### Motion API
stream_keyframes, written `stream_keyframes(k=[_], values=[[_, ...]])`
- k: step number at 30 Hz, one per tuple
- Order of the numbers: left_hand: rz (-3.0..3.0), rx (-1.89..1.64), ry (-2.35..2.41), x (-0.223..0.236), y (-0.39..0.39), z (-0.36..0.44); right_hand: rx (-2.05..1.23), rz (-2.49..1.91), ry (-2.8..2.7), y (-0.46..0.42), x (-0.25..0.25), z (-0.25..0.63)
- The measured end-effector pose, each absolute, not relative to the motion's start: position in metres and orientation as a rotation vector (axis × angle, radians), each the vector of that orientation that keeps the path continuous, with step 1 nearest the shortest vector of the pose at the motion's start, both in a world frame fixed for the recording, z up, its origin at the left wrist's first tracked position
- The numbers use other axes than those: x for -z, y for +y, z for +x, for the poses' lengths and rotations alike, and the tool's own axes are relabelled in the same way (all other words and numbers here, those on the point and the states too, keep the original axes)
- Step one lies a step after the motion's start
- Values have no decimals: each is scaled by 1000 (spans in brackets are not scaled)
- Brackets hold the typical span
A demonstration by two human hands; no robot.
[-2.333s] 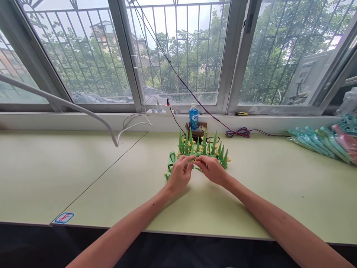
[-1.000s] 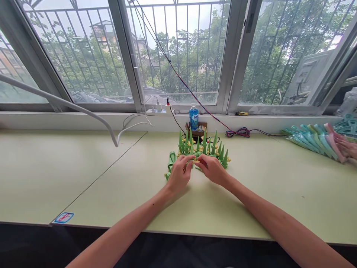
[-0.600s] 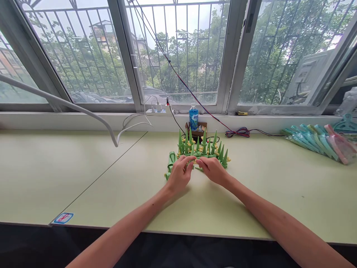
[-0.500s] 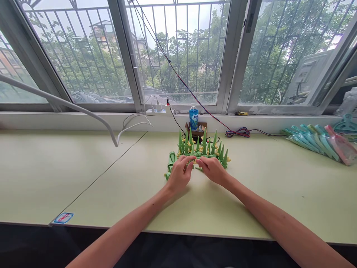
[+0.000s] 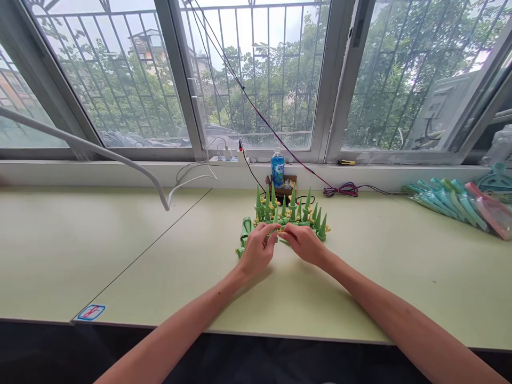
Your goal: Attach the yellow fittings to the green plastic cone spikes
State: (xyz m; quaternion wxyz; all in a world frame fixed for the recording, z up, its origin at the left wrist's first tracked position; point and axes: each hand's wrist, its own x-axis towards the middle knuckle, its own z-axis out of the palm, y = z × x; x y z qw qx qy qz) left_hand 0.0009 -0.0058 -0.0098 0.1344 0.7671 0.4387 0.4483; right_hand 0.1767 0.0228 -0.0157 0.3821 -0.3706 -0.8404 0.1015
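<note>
My left hand (image 5: 257, 248) is closed, thumb and fingers pinching a green plant watering spike (image 5: 276, 215) whose tip points up, its lower part mostly hidden by the fingers. Close beside it, my right hand (image 5: 304, 242) has its thumb and index finger pressed on a small yellow valve (image 5: 280, 231) at the spike. Fingertips of both hands nearly meet. Just behind stand several more green spikes (image 5: 293, 205) with yellow valves, points upward. Other green pieces (image 5: 246, 228) lie to the left of my left hand. A thin green piece (image 5: 285, 242) lies below the right fingers.
Behind the spikes are a blue bottle (image 5: 277, 169) and a small brown box (image 5: 293, 184). A coiled cable (image 5: 341, 190) lies at the wall, and bagged plastic tools (image 5: 456, 205) at the right. A white bent tube (image 5: 120, 158) crosses the left side.
My right fingertips have shifted slightly left and downward at the yellow valve. The left hand and the spikes stay in place.
</note>
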Motion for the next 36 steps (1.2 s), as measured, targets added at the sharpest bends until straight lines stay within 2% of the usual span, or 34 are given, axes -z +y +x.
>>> stream_keyframes(k=[36], values=[[2178,-1296,1240,12,-5,2,-220,-976,-2173,22,14,177]])
